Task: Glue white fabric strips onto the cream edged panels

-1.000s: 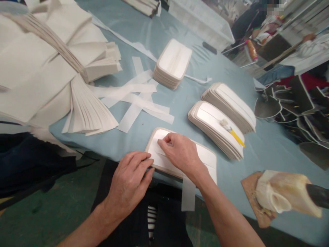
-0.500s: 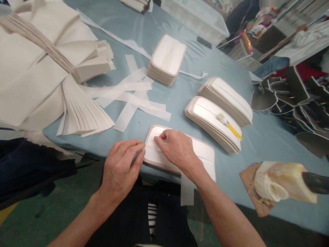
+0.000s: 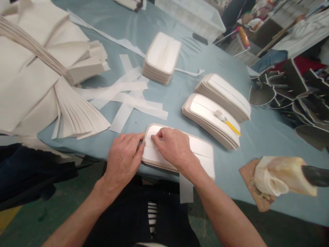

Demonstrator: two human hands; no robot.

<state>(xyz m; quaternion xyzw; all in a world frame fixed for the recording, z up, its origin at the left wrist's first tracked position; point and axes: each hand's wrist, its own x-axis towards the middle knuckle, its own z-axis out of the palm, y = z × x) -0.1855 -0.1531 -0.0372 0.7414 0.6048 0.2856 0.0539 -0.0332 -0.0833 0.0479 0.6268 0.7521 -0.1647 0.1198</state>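
In front of me, at the table's near edge, lies a white rounded panel [image 3: 203, 148] with a beige rim and a lengthwise seam. My left hand [image 3: 125, 154] holds its left end, thumb and fingertips meeting at the rim. Over the panel's left half, my right hand [image 3: 172, 145] is closed in a pinch, fingertips touching the white surface; whatever lies between them is hidden. A translucent strip [image 3: 186, 188] hangs off the table edge below my right wrist. Beyond the panel stand two stacks of similar panels, and a yellow-handled brush [image 3: 227, 122] rests on the nearer stack [image 3: 203, 111].
Several pale strips [image 3: 123, 116] lie crossed left of a third stack [image 3: 163, 53]. Beige sheets [image 3: 33, 75] cover the table's left side. A cut plastic container [image 3: 288, 175] stands on a brown board at right. Dark curved pieces [image 3: 290, 85] and a white crate [image 3: 190, 17] sit farther back.
The view has shifted slightly, moving the table contents a little to the left. Both hands keep almost the same places on the panel, the right one still pinched.
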